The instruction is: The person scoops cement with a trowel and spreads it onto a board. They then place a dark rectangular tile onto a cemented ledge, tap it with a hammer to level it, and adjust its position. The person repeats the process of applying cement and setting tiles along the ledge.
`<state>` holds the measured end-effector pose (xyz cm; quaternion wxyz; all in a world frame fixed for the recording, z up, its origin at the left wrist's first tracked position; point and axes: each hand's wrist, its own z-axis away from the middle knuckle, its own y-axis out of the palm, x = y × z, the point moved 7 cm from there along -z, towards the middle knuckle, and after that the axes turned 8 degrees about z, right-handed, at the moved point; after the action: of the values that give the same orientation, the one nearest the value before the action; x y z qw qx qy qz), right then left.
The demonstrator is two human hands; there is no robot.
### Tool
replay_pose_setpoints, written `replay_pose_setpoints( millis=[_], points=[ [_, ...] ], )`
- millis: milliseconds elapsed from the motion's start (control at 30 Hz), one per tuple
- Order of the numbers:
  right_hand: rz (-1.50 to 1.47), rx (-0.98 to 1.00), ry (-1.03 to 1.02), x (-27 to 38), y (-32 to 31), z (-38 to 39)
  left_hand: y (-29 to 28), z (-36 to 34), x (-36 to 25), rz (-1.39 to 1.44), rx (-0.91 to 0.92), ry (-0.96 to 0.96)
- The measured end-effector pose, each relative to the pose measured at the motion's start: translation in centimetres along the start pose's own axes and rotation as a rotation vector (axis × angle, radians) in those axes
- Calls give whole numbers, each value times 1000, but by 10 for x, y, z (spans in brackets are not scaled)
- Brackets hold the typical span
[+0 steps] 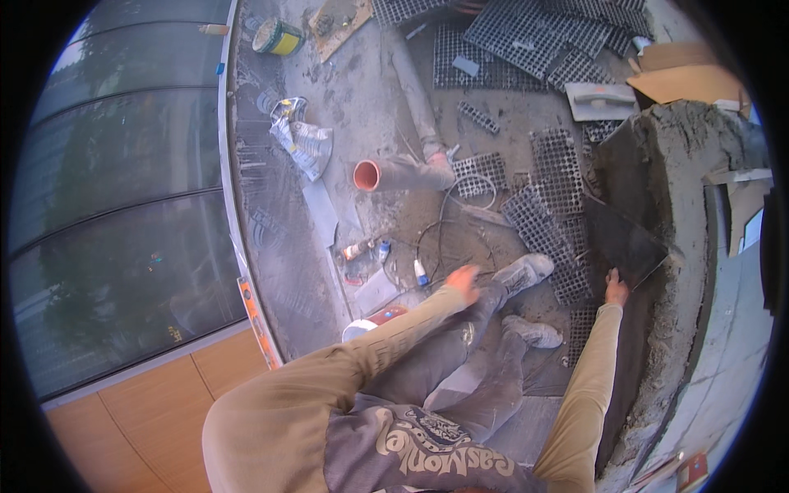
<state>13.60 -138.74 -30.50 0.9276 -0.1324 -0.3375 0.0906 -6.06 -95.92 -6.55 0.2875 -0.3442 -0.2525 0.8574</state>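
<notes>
My left hand [463, 283] is out over my outstretched leg in grey trousers, fingers loosely apart and slightly blurred, holding nothing visible. My right hand [615, 286] grips the lower edge of a thin dark sheet [626, 245] lying against the mortar-covered raised edge at the right. Black plastic grid panels [542, 238] lie just left of that sheet, by my dusty shoes [524, 273]. A cable [444, 222], a blue-and-white plug [419, 271] and small bottles [357, 251] are on the dusty floor beyond my left hand.
An orange-ended pipe [390, 176], a crumpled bag [302, 144] and a bucket [278, 34] are ahead. A trowel [600, 102] rests near stacked grids [509, 45]. A glass wall [123, 148] with a level [255, 312] bounds the left; a rough raised edge [675, 197] runs along the right.
</notes>
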Motion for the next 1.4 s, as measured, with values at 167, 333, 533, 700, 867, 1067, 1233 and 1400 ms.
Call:
replay_pose_setpoints(
  millis=[167,333,533,700,867,1067,1233,1400],
  points=[
    [1343,-92,-747,-32,-145,-37,-32,-9,6,-131,206,66],
    [855,-7,48,100,-15,37,-78,61,142,88,110,-228],
    [479,-338,21,89,-76,100,-81,55,122,412,233,-422],
    [168,-414,174,99,-69,122,-73,63,140,527,222,-538],
    [290,-369,97,112,-66,117,-59,79,132,590,243,-501],
    [727,-256,-101,88,-67,92,-71,83,108,547,177,-460],
    [429,-378,50,87,-71,106,-70,106,99,548,144,-480],
    [377,-432,52,86,-80,132,-53,121,111,545,164,-512]
  ],
)
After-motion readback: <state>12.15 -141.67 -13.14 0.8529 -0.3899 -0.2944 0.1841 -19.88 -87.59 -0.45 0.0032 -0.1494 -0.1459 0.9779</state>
